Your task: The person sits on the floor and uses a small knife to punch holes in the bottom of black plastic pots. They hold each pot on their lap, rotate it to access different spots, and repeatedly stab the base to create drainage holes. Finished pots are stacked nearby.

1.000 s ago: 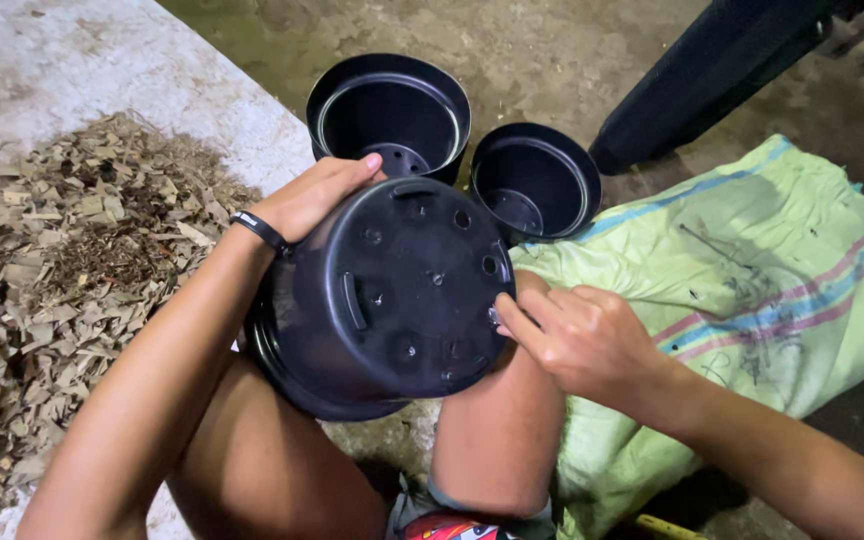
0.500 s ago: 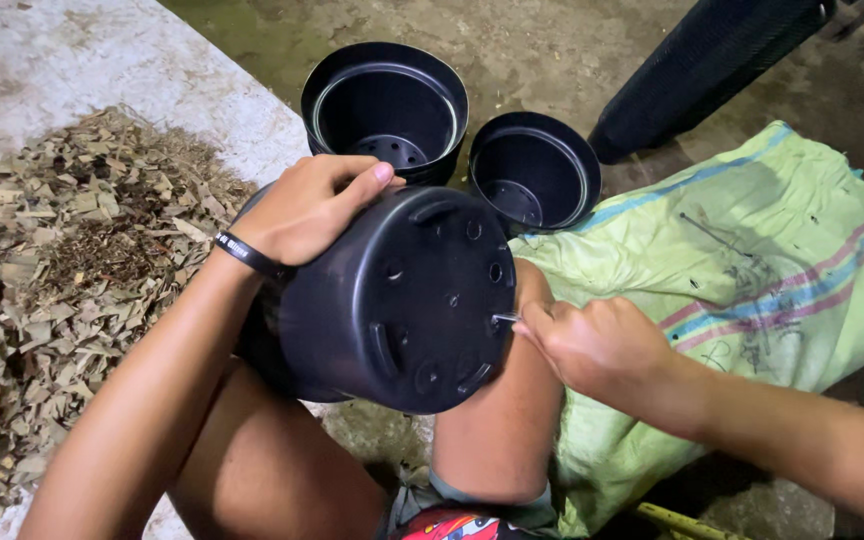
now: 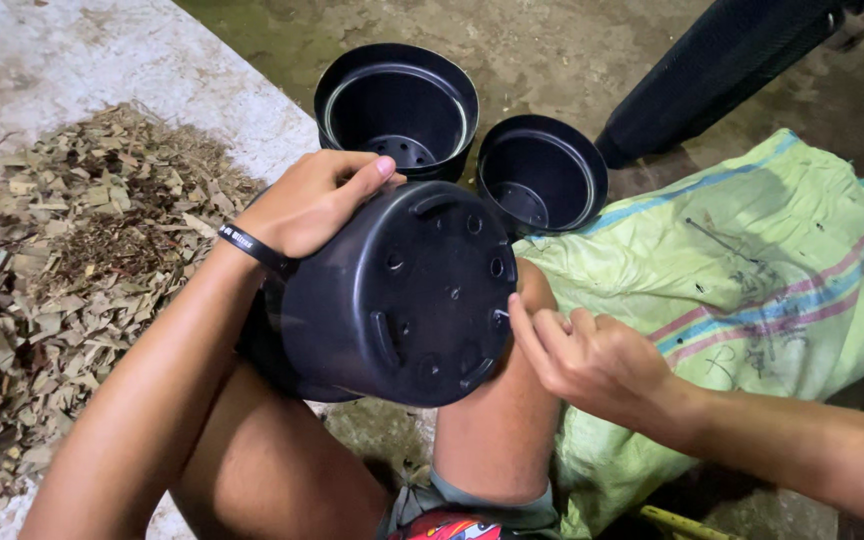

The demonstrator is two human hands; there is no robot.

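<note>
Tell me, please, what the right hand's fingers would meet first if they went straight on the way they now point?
The right hand points left, with its fingertips already at the holed base of the tilted black pot, near its rim. They would probably meet that base first.

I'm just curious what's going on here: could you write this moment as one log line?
left hand: holds tipped black pot by base edge | right hand: fingertips at pot's base holes | nearby: two empty pots, sack, dry leaves

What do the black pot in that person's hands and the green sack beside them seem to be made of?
The black pot looks like moulded plastic, matt with a faint sheen: its base has neatly formed drain holes and raised ribs. The green sack looks like woven plastic fabric, thin and creased, with printed coloured stripes; the weave itself is too fine to confirm.
</note>
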